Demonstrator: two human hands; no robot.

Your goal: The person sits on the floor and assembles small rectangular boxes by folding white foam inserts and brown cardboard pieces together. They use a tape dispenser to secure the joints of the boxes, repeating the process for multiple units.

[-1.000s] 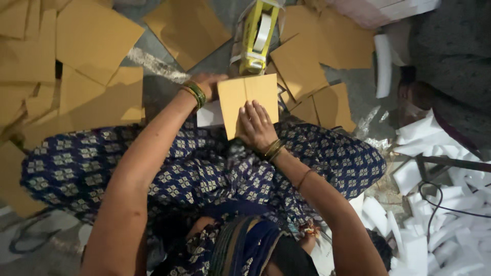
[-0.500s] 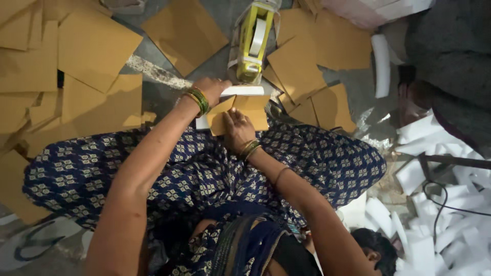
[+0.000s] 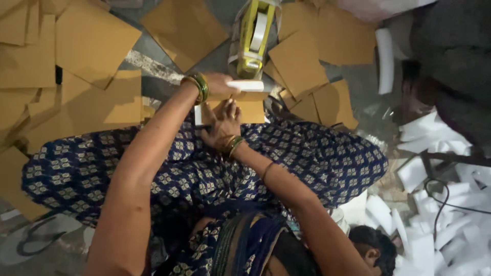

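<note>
The fingers of the right hand [image 3: 223, 121] are spread flat and pressed on a brown envelope [image 3: 240, 108] that lies on the lap, just in front of the knees. The fingers of the left hand [image 3: 221, 84] are pinched together on a white tape strip [image 3: 246, 85], which is held across the envelope's far edge, directly below the yellow tape dispenser [image 3: 251, 38]. Green bangles [image 3: 199, 86] are worn on the left wrist.

More brown envelopes [image 3: 94, 43] are scattered over the floor around the patterned dress [image 3: 169, 163], and white paper scraps [image 3: 434, 204] are heaped to the right.

A crooked or creased strip is judged likely if the envelope is allowed to slide on the soft fabric, or if the strip is let sag and sticks early.
</note>
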